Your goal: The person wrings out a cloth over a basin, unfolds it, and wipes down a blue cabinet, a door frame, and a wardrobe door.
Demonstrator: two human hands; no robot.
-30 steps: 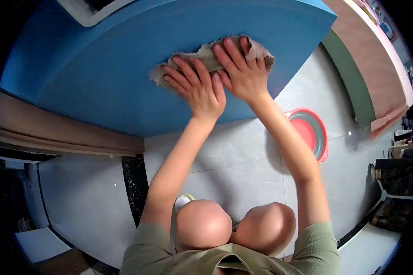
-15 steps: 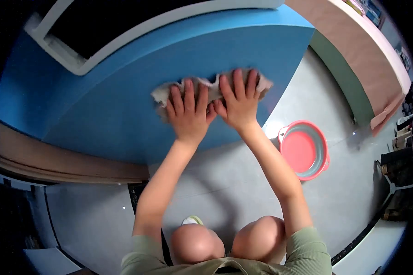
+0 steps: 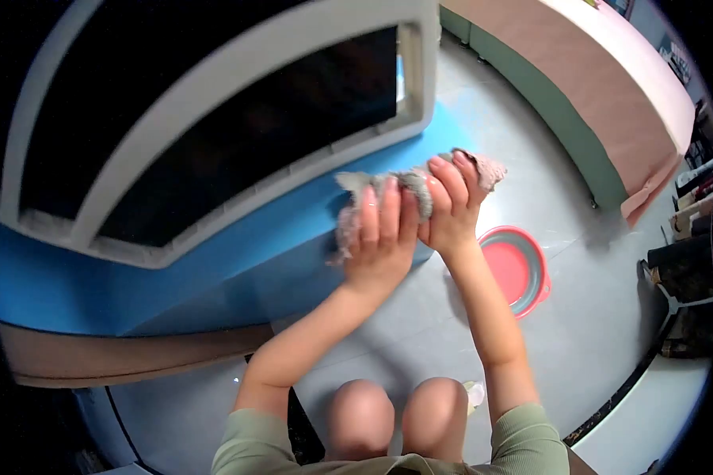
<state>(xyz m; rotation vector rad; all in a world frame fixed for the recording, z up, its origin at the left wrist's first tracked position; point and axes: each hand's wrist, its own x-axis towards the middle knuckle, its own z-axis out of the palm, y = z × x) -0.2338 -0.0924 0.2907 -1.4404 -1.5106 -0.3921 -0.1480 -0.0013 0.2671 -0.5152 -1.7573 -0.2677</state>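
Note:
A damp-looking grey and pinkish cloth (image 3: 417, 195) is bunched at the right end of the blue panel (image 3: 293, 260). My left hand (image 3: 382, 245) grips its left part, fingers bent over the folds. On the cloth's right part, my right hand (image 3: 455, 212) has its fingers curled round it, with a pinkish end sticking out past the fingertips. Both hands sit side by side, close to the panel's top edge. How firmly the cloth touches the panel is hidden by my hands.
A white frame with dark openings (image 3: 253, 158) rises from the blue top. On the grey tiled floor, a red and grey basin (image 3: 543, 273) stands beside my right forearm. A pink-covered piece of furniture (image 3: 578, 87) is at the upper right, and black bags (image 3: 681, 273) are at the right.
My hands have slid right and slightly down with the cloth, from lying flat on the panel's face to its end. The cloth is more bunched. My view has shifted, showing more white frame.

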